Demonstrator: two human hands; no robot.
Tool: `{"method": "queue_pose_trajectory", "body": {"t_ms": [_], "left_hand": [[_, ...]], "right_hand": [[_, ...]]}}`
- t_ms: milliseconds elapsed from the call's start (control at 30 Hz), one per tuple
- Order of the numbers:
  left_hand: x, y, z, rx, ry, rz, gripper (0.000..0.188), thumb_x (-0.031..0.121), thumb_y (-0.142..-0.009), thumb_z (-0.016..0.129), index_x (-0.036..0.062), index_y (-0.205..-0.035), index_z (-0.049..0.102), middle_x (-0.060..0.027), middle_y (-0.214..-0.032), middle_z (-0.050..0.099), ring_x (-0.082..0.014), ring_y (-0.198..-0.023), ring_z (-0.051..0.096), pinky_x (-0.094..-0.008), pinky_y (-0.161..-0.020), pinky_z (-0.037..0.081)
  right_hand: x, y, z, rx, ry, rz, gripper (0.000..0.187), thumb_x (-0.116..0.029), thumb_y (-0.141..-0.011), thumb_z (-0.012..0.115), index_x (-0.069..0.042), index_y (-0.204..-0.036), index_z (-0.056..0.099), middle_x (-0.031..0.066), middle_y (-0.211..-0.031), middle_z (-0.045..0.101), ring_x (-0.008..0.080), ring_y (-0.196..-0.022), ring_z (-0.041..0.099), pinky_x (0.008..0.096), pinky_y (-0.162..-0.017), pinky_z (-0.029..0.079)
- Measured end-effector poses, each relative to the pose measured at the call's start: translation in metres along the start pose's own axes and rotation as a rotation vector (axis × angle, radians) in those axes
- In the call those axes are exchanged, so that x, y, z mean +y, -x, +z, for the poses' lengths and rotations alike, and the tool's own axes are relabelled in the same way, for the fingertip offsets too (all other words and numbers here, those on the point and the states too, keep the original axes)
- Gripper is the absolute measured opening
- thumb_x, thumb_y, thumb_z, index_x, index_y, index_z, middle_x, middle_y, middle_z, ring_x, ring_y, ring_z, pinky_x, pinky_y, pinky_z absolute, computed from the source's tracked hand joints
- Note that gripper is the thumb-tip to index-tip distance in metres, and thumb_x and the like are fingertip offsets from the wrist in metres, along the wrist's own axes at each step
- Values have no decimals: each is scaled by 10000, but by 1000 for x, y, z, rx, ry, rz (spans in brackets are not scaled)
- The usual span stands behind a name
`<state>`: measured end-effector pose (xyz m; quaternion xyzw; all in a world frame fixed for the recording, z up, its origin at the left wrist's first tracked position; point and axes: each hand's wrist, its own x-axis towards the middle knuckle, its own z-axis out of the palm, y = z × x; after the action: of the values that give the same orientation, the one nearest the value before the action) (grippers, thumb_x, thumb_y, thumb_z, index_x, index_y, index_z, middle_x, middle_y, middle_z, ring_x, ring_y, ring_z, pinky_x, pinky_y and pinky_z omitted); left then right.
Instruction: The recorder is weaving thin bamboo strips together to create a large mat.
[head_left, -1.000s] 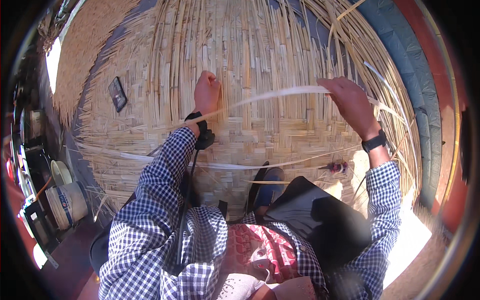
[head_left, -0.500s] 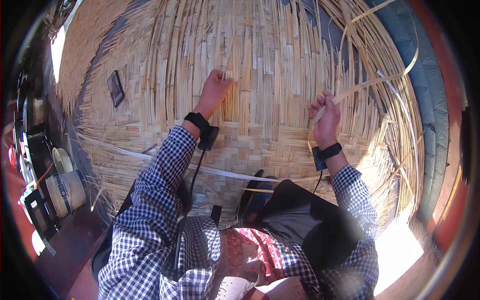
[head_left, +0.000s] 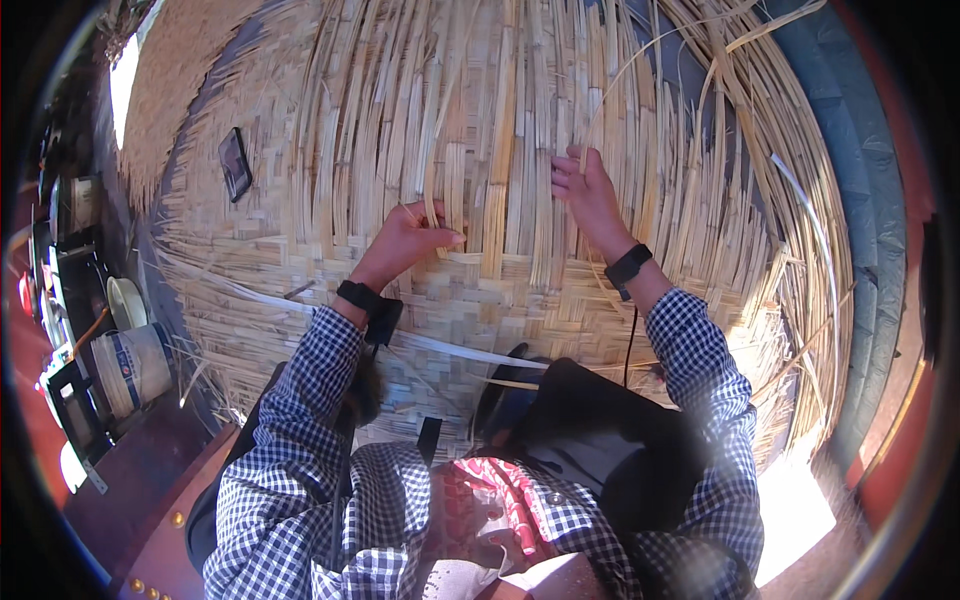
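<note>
A large woven bamboo mat [head_left: 470, 300] lies under me, its near part tightly woven and its far part made of loose upright strips. My left hand [head_left: 410, 238] pinches the lower end of one bamboo strip [head_left: 432, 190] at the weave's edge. Further right, my right hand [head_left: 585, 190] grips a thin bamboo strip [head_left: 640, 70] that curves up and away. Both wrists wear black bands. My sleeves are blue-and-white checked.
A black phone [head_left: 235, 163] lies on the mat at the far left. A white bucket [head_left: 135, 365] and dark clutter stand off the mat at the left. Loose strips [head_left: 810, 230] arch over the mat's right edge beside a blue band.
Both hands have moved further up the mat to the weave's edge. The right hand swung in from the far right toward the middle. The long strip held across earlier is no longer stretched between them.
</note>
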<state>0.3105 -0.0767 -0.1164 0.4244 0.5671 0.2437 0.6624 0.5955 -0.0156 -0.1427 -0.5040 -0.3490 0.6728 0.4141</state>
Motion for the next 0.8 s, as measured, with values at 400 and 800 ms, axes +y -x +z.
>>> {"method": "queue_pose_trajectory", "body": {"t_ms": [400, 800], "left_hand": [[42, -43, 13, -331, 583, -57, 382, 263, -961, 610, -12, -1227, 602, -181, -1206, 635, -329, -1242, 555, -508, -945, 519], [-120, 94, -146, 1366, 1012, 249, 204, 158, -974, 567, 67, -814, 478, -37, -667, 485, -182, -675, 538, -371, -763, 515]], "right_hand": [[-23, 27, 4, -318, 137, 303, 479, -122, -1012, 441, -90, -1483, 360, 58, -1221, 637, 178, -1066, 625, 332, -886, 513], [-42, 57, -41, -539, 1455, 202, 160, -131, -863, 638, -76, -1013, 645, 95, -907, 671, 285, -846, 644, 362, -722, 494]]}}
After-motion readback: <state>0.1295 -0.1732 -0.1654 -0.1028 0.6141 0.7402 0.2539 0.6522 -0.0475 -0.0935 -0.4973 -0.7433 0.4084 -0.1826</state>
